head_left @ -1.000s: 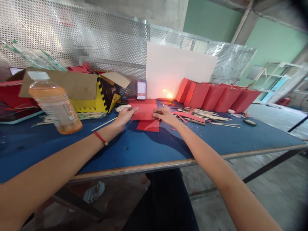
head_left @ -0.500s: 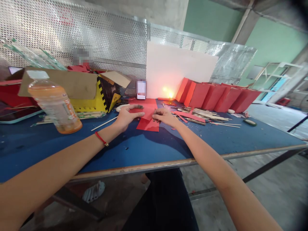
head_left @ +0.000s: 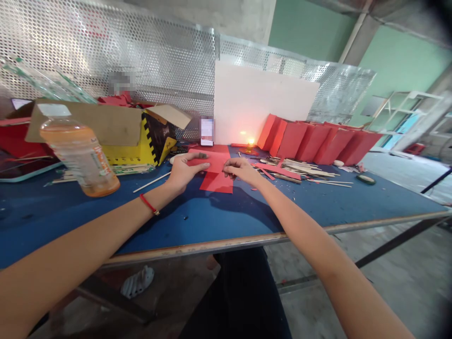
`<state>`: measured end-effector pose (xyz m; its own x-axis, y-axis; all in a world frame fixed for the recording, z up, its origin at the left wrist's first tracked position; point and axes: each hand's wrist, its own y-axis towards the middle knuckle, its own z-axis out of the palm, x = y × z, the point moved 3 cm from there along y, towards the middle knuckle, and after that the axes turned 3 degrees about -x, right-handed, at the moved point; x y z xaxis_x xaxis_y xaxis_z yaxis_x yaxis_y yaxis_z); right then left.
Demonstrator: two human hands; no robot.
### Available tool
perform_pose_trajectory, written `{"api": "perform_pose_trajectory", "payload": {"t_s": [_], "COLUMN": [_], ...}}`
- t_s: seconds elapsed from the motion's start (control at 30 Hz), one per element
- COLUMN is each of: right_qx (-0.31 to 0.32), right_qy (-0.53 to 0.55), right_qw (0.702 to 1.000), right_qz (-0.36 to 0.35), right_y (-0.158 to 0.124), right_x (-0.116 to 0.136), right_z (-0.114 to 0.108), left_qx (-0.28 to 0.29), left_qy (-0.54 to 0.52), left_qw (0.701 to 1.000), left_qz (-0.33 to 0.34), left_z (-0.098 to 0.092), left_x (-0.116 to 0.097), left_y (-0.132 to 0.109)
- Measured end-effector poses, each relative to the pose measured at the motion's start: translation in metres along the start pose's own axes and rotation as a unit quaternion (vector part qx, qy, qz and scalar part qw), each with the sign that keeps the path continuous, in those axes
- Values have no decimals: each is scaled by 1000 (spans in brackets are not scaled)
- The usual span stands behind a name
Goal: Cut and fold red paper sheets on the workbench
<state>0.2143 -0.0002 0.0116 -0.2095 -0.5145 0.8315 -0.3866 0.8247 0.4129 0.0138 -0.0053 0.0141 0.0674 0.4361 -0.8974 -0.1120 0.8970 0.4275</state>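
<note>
Nothing can be read clearly. The label on the plastic bottle has orange-red print too blurred to make out, and the patches on the perforated metal sheet and the small upright card are pixelated.

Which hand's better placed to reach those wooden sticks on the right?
Probably the right hand: it rests on the red paper nearest the wooden sticks, while the left hand lies farther away.
</note>
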Motion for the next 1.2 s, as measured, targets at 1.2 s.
{"api": "perform_pose_trajectory", "payload": {"t_s": [1.2], "right_qx": [-15], "right_qy": [-18], "right_qw": [1000], "right_qz": [-5], "right_y": [1], "right_x": [2], "right_z": [-3], "left_qx": [37], "left_qy": [80], "left_qw": [994], "left_qz": [61], "left_z": [-4], "left_x": [7], "left_y": [5]}}
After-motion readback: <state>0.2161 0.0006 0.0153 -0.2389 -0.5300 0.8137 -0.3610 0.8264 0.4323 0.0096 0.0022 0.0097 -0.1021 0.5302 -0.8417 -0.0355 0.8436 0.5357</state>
